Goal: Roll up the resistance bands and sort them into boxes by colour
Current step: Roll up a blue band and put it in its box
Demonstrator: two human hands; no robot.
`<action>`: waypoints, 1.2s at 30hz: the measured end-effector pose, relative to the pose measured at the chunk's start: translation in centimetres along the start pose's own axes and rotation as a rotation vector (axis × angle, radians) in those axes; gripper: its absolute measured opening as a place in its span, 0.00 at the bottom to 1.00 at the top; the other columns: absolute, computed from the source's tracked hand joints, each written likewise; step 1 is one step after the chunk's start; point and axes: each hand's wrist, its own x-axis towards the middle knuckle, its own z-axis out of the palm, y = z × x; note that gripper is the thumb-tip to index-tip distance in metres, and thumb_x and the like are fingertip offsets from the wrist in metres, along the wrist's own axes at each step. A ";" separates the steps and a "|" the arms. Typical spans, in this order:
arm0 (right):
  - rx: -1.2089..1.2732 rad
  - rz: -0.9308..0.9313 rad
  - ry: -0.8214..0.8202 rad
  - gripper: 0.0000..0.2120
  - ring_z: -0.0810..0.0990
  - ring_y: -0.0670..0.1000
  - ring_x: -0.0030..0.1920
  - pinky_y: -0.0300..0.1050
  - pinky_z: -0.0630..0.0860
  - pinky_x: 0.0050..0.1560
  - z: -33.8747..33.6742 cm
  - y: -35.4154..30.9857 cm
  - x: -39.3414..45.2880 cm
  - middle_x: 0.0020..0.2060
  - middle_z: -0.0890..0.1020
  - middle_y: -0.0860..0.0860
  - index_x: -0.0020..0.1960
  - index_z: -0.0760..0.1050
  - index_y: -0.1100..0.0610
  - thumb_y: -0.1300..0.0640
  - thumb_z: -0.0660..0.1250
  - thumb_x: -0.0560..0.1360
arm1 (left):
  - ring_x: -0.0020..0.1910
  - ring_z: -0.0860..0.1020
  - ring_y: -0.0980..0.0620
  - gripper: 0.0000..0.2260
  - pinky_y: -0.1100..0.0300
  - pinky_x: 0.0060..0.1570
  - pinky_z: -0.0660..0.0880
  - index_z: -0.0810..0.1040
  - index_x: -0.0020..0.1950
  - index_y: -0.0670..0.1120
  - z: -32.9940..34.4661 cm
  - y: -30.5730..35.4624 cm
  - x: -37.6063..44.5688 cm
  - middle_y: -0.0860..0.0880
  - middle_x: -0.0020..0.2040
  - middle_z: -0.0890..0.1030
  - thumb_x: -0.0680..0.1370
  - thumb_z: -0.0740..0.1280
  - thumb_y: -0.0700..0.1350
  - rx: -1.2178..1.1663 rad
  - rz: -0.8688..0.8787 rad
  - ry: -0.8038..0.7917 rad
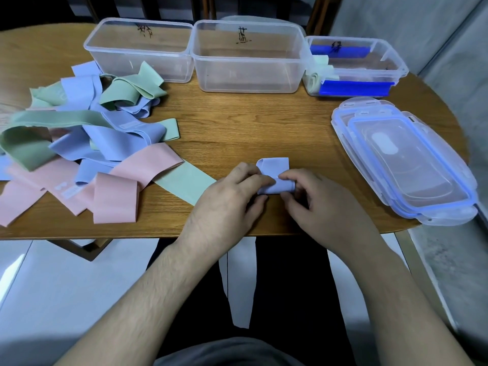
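Near table front edge: left hand, right hand pinch lilac band roll, fingers curled; three clear boxes behind.

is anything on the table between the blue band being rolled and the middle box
Nothing visible. The blue band, held by the left hand and right hand, has bare table between it and the middle box, which is open-topped. The lids lie off to the right.
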 end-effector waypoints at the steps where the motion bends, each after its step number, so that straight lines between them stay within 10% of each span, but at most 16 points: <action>1: -0.006 -0.004 -0.003 0.15 0.73 0.43 0.40 0.39 0.70 0.40 0.0 0.0 0.0 0.42 0.75 0.44 0.65 0.73 0.46 0.51 0.66 0.79 | 0.45 0.81 0.48 0.14 0.55 0.42 0.77 0.80 0.61 0.47 0.0 0.0 0.1 0.50 0.58 0.77 0.76 0.71 0.42 0.010 -0.003 -0.005; 9: -0.020 -0.013 -0.014 0.15 0.73 0.42 0.38 0.43 0.70 0.38 -0.2 0.6 0.5 0.40 0.74 0.44 0.63 0.71 0.46 0.52 0.67 0.78 | 0.43 0.79 0.51 0.15 0.64 0.38 0.71 0.79 0.62 0.48 0.0 -0.1 0.9 0.51 0.59 0.76 0.76 0.71 0.43 0.039 -0.042 -0.038; 25: -0.023 -0.077 -0.013 0.12 0.71 0.41 0.44 0.31 0.66 0.42 -0.8 0.4 -1.8 0.47 0.79 0.43 0.60 0.76 0.50 0.54 0.69 0.77 | 0.44 0.77 0.47 0.14 0.47 0.44 0.75 0.81 0.58 0.49 -0.4 0.2 -0.4 0.51 0.51 0.81 0.76 0.64 0.51 0.138 0.086 -0.070; 36: -0.016 -0.090 -0.026 0.14 0.73 0.43 0.44 0.41 0.71 0.41 -0.6 0.4 -2.0 0.41 0.75 0.42 0.59 0.71 0.41 0.51 0.68 0.76 | 0.46 0.74 0.49 0.16 0.49 0.47 0.74 0.80 0.62 0.51 -0.3 0.3 -1.0 0.52 0.52 0.76 0.77 0.63 0.55 0.120 0.008 -0.033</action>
